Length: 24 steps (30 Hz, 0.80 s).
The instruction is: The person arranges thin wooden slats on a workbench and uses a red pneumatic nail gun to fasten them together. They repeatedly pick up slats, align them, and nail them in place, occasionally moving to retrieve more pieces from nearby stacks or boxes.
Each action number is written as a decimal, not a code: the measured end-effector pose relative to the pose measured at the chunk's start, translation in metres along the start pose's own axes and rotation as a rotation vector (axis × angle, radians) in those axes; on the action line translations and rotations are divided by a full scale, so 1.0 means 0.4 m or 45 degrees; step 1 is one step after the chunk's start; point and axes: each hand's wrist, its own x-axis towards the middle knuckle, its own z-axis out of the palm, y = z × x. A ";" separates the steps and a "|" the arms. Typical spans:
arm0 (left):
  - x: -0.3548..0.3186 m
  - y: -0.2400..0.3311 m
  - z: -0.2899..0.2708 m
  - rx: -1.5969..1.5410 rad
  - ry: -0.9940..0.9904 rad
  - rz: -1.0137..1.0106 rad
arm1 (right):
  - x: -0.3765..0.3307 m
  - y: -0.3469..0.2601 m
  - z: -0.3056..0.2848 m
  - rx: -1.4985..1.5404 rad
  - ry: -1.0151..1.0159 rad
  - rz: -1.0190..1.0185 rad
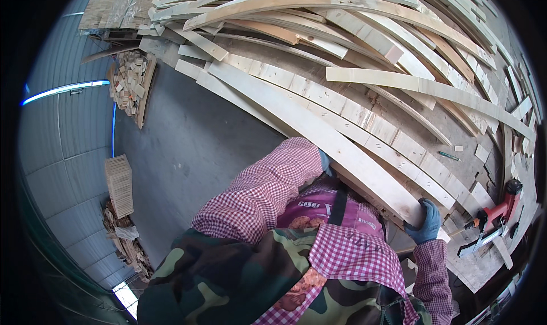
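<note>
A long pale wooden board [325, 135] slants from the upper left to the lower right, on top of other wooden strips. My right hand [424, 222], in a blue glove, is closed around the near right end of this board. Its thumb and fingers wrap the edge there. Close to the board's lower edge is my left hand [326, 162], also in a blue glove. Only a sliver of it shows past the checked sleeve, and its fingers are hidden. Just beyond the held board runs a jointed strip [353, 132] with staples in it.
A red nail gun [502, 208] lies on the bench to the right. Curved wooden strips [342, 3] pile up across the far side. A green pen [449, 155] and small offcuts lie among them. On the left are a box of wood blocks [130, 85] and a stacked bundle [118, 185].
</note>
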 end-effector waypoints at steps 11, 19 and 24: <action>-0.022 -0.062 0.059 -0.041 0.523 0.288 | 0.016 -0.044 -0.060 0.075 0.041 -0.056; 0.008 -0.070 0.195 0.204 1.127 0.091 | 0.010 -0.058 0.001 0.136 -0.099 -0.086; 0.007 -0.046 0.140 0.255 0.934 0.089 | 0.036 -0.038 0.044 0.077 -0.075 -0.098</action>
